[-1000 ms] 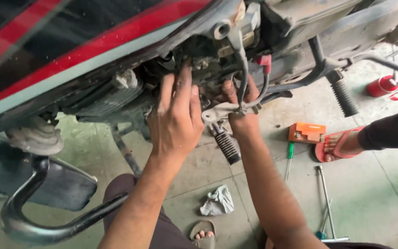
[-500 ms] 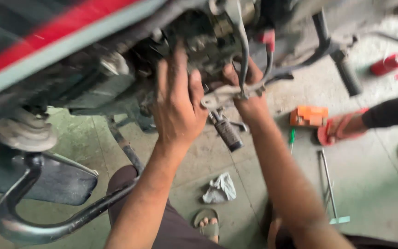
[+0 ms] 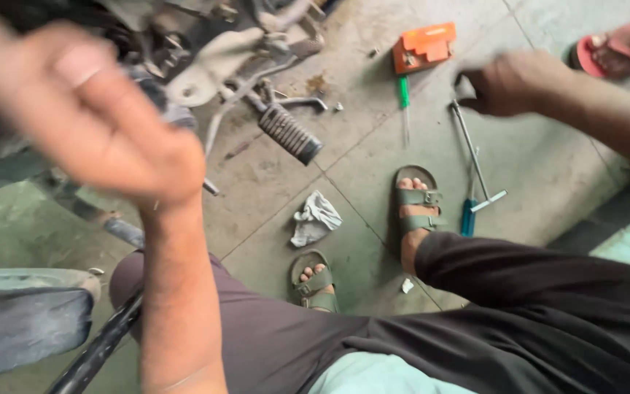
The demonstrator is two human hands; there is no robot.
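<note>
At right, my right hand reaches w/ fingers curled over the long steel T-handle wrench on the concrete floor; contact unclear. Orange plastic box lies nearby. Left hand, blurred, fingers spread, empty, beside the ribbed black footpeg.

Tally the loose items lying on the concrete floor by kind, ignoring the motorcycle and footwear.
Orange plastic box: 1
Green-handled screwdriver: 1
Blue-handled screwdriver: 1
Long metal T-handle wrench: 1, nearest the right hand
Crumpled grey rag: 1
Total: 5
The blurred left hand holds none of them.
</note>
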